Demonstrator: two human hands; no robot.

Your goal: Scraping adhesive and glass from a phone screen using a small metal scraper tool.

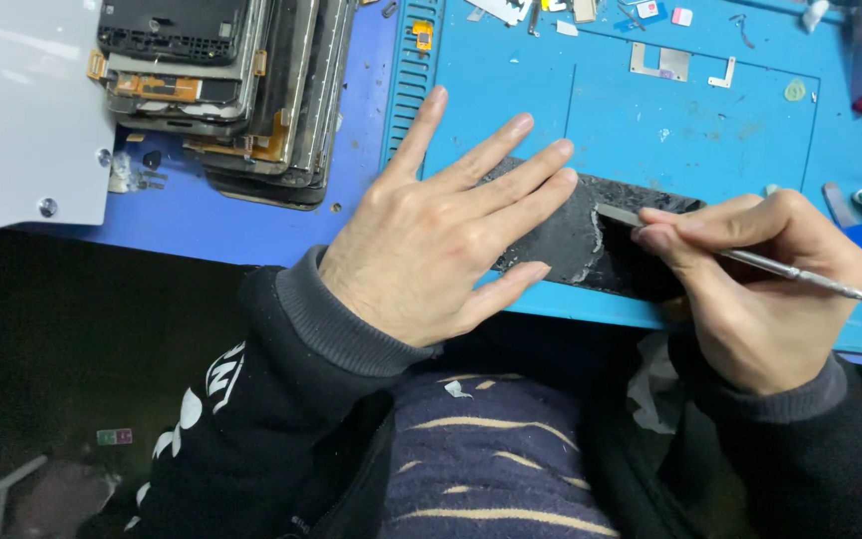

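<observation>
A striped dark sweater [496, 449] fills the bottom edge. Above it, the left hand [441, 235] lies flat, fingers spread, pressing a black phone panel [591, 235] onto the blue mat [670, 120] — its surface dull, patched with grey, flaky glue. The right hand [760, 284] pinches a thin metal scraper [720, 250], blade on the panel. A stack of phone frames [241, 90] sits far left.

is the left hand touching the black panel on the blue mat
Touching. The head view shows the left hand spread flat, its fingers lying directly on the black panel with no visible gap.
</observation>
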